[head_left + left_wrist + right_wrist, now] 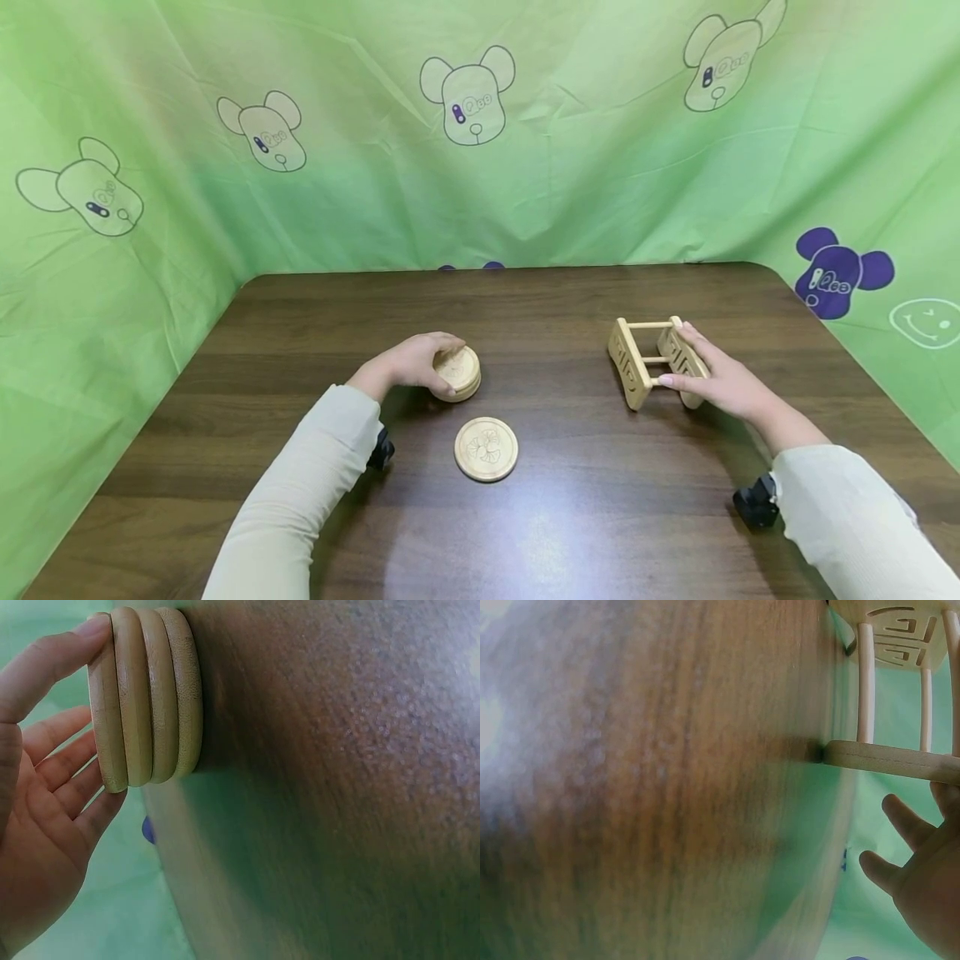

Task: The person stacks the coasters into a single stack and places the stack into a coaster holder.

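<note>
A short stack of round wooden coasters (pixel 467 385) stands left of the table's middle. My left hand (pixel 408 362) grips its top coaster from the left. In the left wrist view the thumb presses one side of that top coaster (pixel 106 705) and the fingers lie at the other. Closer to me, a single coaster (pixel 486 450) with a carved leaf pattern lies flat. A wooden coaster rack (pixel 630 367), with fretwork end panels joined by rods, stands upright at the right. Thumb and fingers of my right hand (pixel 722 383) hold its right end panel (pixel 896 757).
All of this is on a dark brown wooden table (pixel 337 308). A green cloth (pixel 360 200) with printed bear heads hangs behind the table and along both sides. Light glares off the tabletop near the front. A dark camera sits at each wrist.
</note>
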`<state>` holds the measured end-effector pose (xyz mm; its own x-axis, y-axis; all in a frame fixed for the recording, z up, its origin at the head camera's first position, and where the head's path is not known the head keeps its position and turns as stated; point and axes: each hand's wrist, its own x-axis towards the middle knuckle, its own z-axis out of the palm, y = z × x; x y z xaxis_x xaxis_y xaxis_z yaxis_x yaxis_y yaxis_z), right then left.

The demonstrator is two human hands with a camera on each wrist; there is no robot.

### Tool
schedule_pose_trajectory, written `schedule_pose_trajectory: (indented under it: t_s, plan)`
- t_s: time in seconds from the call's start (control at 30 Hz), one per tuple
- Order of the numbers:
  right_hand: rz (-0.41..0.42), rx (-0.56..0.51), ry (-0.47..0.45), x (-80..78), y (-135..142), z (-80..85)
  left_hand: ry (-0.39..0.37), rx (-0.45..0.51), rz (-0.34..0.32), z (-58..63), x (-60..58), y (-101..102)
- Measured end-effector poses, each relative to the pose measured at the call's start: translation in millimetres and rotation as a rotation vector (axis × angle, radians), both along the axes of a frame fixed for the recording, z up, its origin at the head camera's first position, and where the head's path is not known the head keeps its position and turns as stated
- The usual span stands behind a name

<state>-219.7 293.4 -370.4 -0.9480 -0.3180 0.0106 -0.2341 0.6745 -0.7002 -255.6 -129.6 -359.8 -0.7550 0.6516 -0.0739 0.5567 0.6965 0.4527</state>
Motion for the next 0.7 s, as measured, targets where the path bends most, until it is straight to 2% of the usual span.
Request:
schedule_pose_trajectory:
  t_s: [0.7]
  plan:
    - [0.001, 0.005, -0.004, -0.1, 0.5, 0.0, -0.051, 0.039, 0.023, 3.4, 2.7, 0.3]
